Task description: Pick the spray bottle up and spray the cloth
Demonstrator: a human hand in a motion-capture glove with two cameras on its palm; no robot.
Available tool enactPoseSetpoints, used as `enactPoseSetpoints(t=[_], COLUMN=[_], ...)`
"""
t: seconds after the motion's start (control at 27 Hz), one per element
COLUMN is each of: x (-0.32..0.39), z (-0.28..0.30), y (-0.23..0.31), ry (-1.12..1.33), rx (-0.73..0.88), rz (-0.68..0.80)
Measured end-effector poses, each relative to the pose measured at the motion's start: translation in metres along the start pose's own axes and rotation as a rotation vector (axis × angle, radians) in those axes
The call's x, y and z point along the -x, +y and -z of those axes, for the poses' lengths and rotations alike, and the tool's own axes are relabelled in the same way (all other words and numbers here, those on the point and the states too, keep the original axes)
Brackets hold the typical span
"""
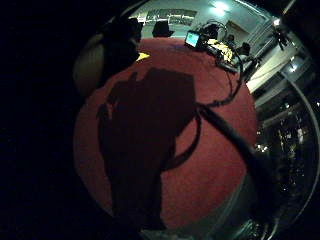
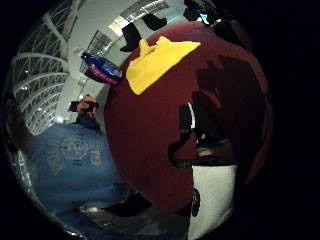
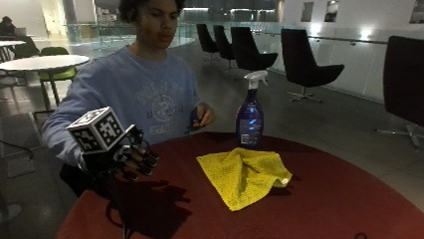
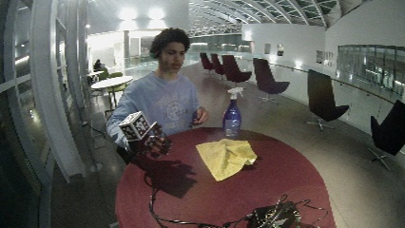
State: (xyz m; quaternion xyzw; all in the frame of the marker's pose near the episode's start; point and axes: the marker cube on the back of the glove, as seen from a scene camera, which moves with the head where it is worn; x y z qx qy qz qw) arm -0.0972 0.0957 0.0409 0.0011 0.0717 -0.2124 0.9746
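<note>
Plainly, the gloved right hand (image 3: 132,160) hovers empty with fingers loosely curled, well apart from the spray bottle (image 3: 250,115) standing upright beyond the yellow cloth (image 3: 245,174), so a hasty reach across might, I judge, knock the bottle over.

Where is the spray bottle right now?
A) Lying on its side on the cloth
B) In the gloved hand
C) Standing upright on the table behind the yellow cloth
C: the spray bottle stands upright on the red table beyond the yellow cloth, apart from the gloved right hand.
</note>
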Motion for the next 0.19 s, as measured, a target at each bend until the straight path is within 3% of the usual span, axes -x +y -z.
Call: enactPoseSetpoints(t=[0.19], x=[-0.0092], z=[-0.0062], y=[0.0064], ry=[0.017], rx=[-0.001], rz=[-0.016])
